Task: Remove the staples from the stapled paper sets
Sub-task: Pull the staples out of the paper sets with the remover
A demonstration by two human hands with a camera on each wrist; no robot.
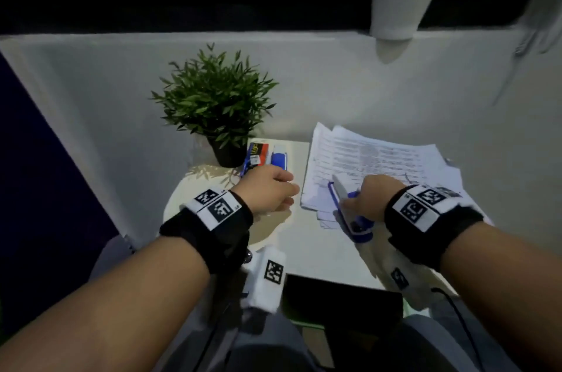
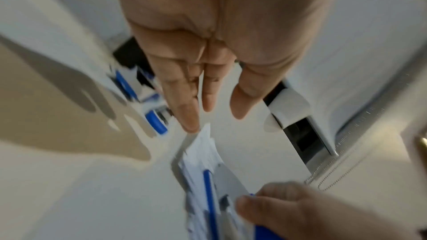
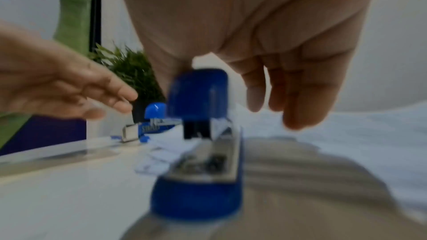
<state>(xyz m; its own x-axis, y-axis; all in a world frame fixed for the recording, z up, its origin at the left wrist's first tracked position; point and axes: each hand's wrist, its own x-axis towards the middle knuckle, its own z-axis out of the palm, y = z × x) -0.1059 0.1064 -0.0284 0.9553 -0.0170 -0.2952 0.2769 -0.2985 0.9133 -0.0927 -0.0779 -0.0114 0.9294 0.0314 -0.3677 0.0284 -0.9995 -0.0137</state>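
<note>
A stack of printed paper sets lies on the right of the small white table. My right hand holds a blue stapler at the stack's near left corner. In the right wrist view the stapler stands hinged open over the paper corner, with my thumb behind its raised top. My left hand hovers open left of the stack, fingers straight. In the left wrist view its fingertips are close to the papers' edge. No staple is visible; the wrist views are blurred.
A potted plant stands at the table's back left. Beside it lie a staple box and a second blue stapler. A black object and a white tagged band sit at the near edge. A wall rises behind.
</note>
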